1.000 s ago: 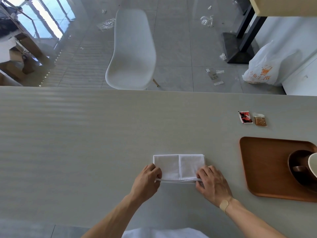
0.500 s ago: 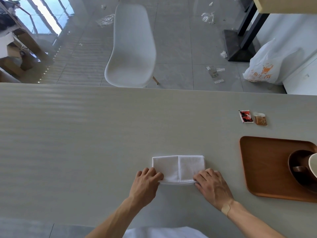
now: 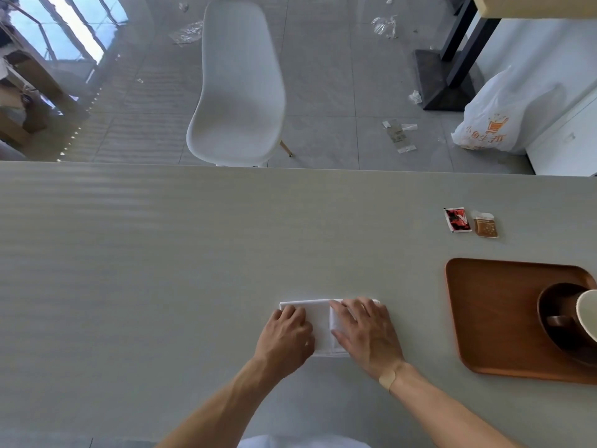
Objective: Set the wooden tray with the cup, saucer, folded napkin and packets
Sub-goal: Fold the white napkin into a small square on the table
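My left hand (image 3: 286, 334) and right hand (image 3: 366, 331) press flat on the folded white napkin (image 3: 319, 324) on the table (image 3: 161, 270), fingers relaxed; wooden tray (image 3: 491, 305) with cup (image 3: 586, 313) and saucer (image 3: 555, 321) well right.

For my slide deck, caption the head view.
Both hands, left hand and right hand, press a white napkin beside the wooden tray.

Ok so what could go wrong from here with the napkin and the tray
The napkin is only pressed flat under the left hand and right hand; lifting it loosely could let the folds spring open. The cup and saucer sit at the wooden tray's right side, so sliding the napkin in carelessly might bump them. The two packets lie apart beyond the tray and could be forgotten.
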The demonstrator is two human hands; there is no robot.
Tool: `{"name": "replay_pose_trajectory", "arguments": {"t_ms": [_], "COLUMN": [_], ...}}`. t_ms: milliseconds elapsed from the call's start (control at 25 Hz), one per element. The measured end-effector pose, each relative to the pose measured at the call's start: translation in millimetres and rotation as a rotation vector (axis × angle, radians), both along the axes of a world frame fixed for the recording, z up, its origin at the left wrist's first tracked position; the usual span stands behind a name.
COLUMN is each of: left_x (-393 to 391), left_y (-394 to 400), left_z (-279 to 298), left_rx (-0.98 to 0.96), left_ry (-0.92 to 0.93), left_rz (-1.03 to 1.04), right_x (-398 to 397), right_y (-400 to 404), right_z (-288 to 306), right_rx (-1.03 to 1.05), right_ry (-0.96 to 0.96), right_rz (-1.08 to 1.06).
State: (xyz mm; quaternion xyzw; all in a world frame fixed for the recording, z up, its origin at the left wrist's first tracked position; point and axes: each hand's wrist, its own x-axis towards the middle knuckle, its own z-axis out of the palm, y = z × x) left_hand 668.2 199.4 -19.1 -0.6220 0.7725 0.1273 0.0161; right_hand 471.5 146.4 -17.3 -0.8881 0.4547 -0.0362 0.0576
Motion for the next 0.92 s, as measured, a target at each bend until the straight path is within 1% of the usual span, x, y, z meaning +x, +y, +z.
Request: {"name": "replay_pose_trajectory", "arguments": {"t_ms": [120,280,360,480,680,800,920], "left_x": [-2.2,-17.0,-27.2,-27.2,-25.2,-19.6,6.8], "left_y": [0.9,-0.2,2.7,9.5,11.0,13.1,19.4], "left_z": [-4.7,-13.0,-18.9,-29.8,-42.4,-46.4,-49.9], "left_rx": [-0.021,-0.023,-0.019,-0.016,0.012,0.019,0.019], "left_ry": [0.066,0.161,0.19,0.249,0.192,0.15,0.088], "left_rz": [-0.01,0.042,0.044,0.074,0.026,0.091,0.161], "right_x": [8.4,4.7,5.0,6.8,3.5,-0.3,-19.7], "right_y": [5.5,16.0,16.7,17.6,15.1,13.9,12.0], "right_z": [-15.9,-31.0,-34.7,-38.9,-46.2,-49.0,-45.9], "right_rx": [0.113,0.245,0.265,0.249,0.223,0.213,0.216], "right_ry": [0.093,0.162,0.194,0.163,0.14,0.111,0.103], "right_rz": [0.018,-0.028,-0.049,-0.057,-0.034,-0.026,-0.13]}}
